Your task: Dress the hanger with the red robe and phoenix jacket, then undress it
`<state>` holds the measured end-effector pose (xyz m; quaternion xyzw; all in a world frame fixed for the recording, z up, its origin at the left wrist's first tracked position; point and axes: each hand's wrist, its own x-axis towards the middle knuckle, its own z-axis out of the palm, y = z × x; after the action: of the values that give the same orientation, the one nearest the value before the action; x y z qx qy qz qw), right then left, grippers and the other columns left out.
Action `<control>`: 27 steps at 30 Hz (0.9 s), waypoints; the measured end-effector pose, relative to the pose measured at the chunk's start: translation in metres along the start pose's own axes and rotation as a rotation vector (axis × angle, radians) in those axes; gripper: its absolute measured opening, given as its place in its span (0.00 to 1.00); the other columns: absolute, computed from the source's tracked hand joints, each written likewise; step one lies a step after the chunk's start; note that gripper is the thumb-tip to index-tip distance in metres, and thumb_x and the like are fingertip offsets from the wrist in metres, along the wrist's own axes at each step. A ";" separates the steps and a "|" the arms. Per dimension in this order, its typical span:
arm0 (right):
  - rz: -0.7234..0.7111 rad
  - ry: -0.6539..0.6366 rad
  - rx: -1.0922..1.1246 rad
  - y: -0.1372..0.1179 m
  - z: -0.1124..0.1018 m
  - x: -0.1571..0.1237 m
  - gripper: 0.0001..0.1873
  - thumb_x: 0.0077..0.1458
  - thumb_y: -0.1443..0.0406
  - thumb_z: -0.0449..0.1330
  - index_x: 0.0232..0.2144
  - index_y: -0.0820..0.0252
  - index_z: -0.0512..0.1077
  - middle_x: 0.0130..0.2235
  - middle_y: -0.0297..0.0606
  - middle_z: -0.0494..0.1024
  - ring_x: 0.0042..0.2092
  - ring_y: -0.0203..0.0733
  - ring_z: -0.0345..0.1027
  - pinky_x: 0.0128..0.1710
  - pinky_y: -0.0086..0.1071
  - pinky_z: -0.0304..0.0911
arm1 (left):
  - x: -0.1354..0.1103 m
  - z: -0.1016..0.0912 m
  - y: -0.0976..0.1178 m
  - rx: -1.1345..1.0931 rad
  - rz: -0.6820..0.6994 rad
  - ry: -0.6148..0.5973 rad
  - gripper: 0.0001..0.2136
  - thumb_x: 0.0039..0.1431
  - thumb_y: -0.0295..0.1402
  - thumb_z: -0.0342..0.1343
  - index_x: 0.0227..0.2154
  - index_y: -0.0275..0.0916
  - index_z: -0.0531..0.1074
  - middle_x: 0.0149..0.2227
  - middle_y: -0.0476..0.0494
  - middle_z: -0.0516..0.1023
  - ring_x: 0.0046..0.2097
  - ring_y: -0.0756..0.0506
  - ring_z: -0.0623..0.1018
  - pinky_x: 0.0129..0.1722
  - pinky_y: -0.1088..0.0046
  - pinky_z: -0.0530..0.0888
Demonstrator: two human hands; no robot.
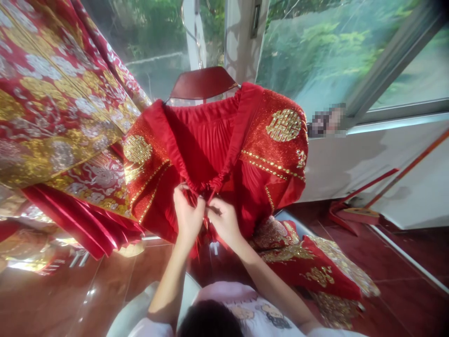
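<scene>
A red garment [249, 185] with sparkling shoulders and gold round emblems hangs in front of me on a dark red hanger [205, 83]. Its gathered neckline comes together in a V at the front, where thin red drawstrings [214, 192] show. My left hand [188, 213] pinches at the left side of that point, thumb up against the fingers. Close beside it, my right hand [224, 219] has its fingers closed on the cord as well. The ends of the strings are partly hidden behind my hands.
Red, gold and silver brocade clothing [63, 93] hangs at the left, with pleated red cloth [80, 220] below. Folded embroidered red fabric [315, 269] lies low at the right. A red dustpan [354, 215] stands by the wall under the window [326, 51].
</scene>
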<state>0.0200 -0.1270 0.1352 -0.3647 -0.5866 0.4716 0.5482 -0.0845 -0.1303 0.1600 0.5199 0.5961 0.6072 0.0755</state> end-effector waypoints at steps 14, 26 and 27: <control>-0.023 -0.008 0.035 -0.003 -0.002 -0.002 0.08 0.51 0.64 0.60 0.23 0.61 0.70 0.25 0.34 0.76 0.27 0.34 0.66 0.27 0.26 0.58 | -0.014 0.001 -0.031 -0.978 -0.704 -0.167 0.17 0.38 0.31 0.69 0.28 0.39 0.66 0.23 0.55 0.72 0.24 0.54 0.72 0.25 0.79 0.68; 0.133 -0.039 0.142 -0.021 -0.013 -0.010 0.09 0.48 0.61 0.60 0.23 0.60 0.67 0.22 0.33 0.72 0.23 0.34 0.65 0.25 0.27 0.62 | 0.005 -0.047 -0.101 -0.206 -0.248 0.514 0.08 0.41 0.29 0.55 0.28 0.39 0.65 0.31 0.49 0.71 0.34 0.48 0.73 0.41 0.66 0.72; 0.141 -0.028 0.155 -0.022 -0.014 -0.010 0.09 0.48 0.60 0.60 0.24 0.59 0.67 0.23 0.33 0.73 0.24 0.34 0.66 0.26 0.28 0.63 | 0.005 -0.055 -0.109 -0.180 -0.276 0.492 0.08 0.41 0.29 0.55 0.28 0.39 0.65 0.30 0.49 0.71 0.34 0.47 0.74 0.42 0.63 0.73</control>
<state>0.0376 -0.1405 0.1523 -0.3550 -0.5288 0.5581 0.5318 -0.1839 -0.1318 0.0892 0.2622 0.6054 0.7494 0.0566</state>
